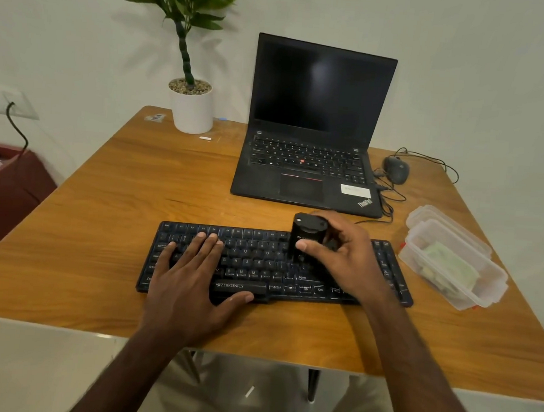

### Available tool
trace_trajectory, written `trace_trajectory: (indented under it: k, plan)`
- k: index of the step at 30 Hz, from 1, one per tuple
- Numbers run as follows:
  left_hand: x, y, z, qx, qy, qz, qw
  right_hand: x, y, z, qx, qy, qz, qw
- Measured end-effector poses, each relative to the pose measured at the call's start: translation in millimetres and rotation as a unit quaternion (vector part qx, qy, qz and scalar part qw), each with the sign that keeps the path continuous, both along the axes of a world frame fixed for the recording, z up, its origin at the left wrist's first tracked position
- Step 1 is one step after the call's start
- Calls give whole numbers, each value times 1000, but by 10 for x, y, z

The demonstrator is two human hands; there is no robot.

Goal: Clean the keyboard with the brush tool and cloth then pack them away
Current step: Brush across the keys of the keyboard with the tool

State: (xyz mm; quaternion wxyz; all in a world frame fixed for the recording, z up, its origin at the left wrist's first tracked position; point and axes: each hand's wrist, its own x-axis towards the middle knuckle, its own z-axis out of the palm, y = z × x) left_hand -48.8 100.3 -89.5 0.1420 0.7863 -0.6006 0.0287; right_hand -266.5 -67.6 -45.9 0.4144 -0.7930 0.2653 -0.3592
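Observation:
A black keyboard (260,266) lies across the near middle of the wooden table (104,194). My left hand (192,274) lies flat on its left half, fingers straight, thumb on the front edge. My right hand (341,259) grips a black block-shaped brush tool (307,234) standing upright on the keys right of centre; its bristles are hidden. A pale green cloth (450,266) sits folded inside a clear plastic box (490,285) at the right of the keyboard.
An open black laptop (314,128) stands behind the keyboard. A wired mouse (395,169) and its cable lie to its right. A potted plant (192,107) is at the back left. The box's clear lid (424,213) lies beneath it.

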Motion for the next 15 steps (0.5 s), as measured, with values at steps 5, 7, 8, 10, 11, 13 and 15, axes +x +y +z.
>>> trace_trajectory:
  k: [5,7,8,10,11,13,15]
  plan:
    - [-4,2,5,2,3,0,1000,279,126,1,37,-19,65,997]
    - [-2,1,3,5,2,2,1000,240,84,2,33,-7,67,997]
    - [0,1,2,5,3,2,1000,190,42,2,26,0,64,998]
    - [4,2,-6,7,2,2,1000,64,-61,5,21,9,52,998]
    - [5,1,-9,6,2,3,1000,11,-108,13,22,9,47,999]
    - [5,-1,-12,3,1,3,1000,-22,-155,43,22,12,48,999]
    - [2,-5,-14,0,1,2,1000,70,-99,62,22,17,60,998]
